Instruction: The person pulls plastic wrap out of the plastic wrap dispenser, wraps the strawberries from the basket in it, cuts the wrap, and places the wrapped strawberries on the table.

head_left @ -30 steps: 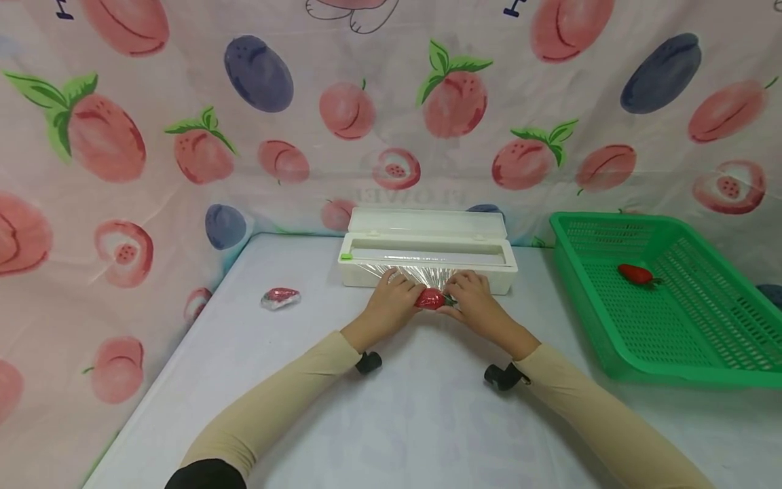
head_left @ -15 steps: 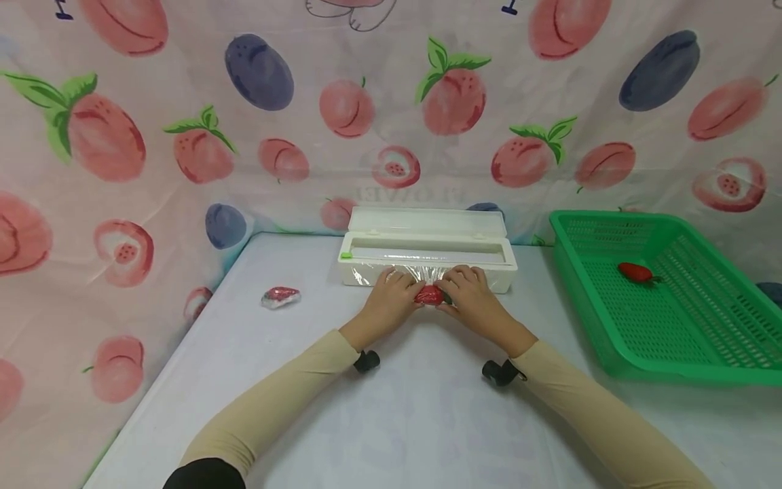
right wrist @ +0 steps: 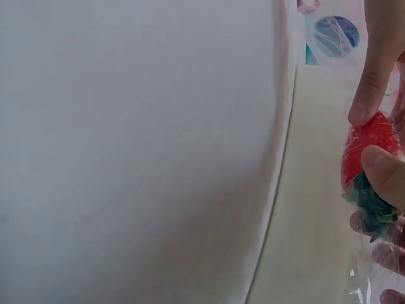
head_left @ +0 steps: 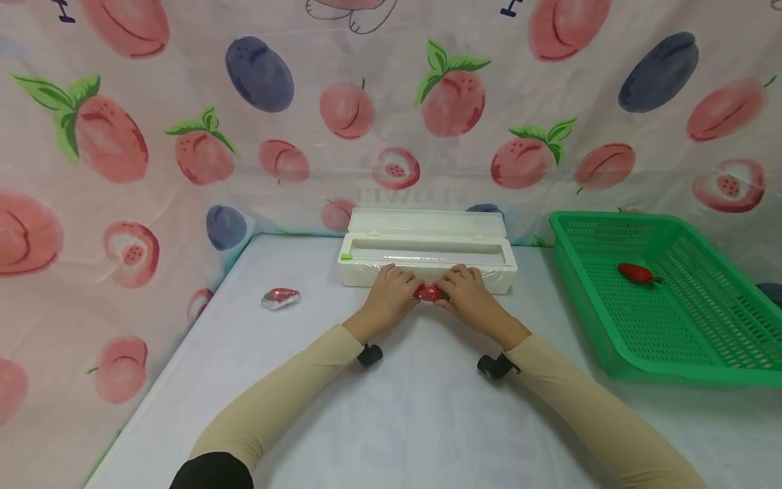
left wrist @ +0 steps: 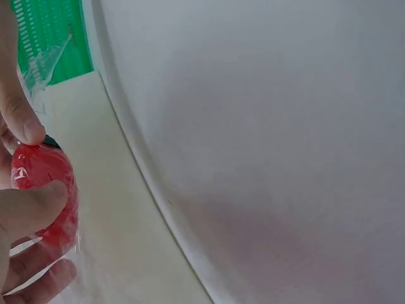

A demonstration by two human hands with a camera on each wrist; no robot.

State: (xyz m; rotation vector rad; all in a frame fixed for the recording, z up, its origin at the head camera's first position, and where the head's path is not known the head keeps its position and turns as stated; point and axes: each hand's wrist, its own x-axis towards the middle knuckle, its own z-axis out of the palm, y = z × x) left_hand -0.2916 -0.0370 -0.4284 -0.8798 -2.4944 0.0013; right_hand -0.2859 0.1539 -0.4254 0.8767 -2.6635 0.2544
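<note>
Table: left edge running at a slant, back edge meeting the cloth backdrop. White box near the back edge, lid raised; basket to its right, a narrow gap between. Wide stretch of table left of the box; another between the sleeves, toward the camera.

Left hand: pinching the strawberry between thumb and fingers, at the tip end. Right hand: pinching it at the leafy end.

Strawberry: one, held just in front of the box, lying crosswise; bright red, dark green leaves toward the right hand. Covered in clear film, glossy and creased. Whether it touches the table cannot be told.

Wrapped piece: one, red, in crinkled film, on the table well left of the hands. Red fruit: one, green-stemmed, inside the basket. Slider: bright green, at the box's left end.

Table cover: white, faintly marked. Backdrop: pale pink, printed with peaches and blue fruit. Basket: green, perforated plastic.
</note>
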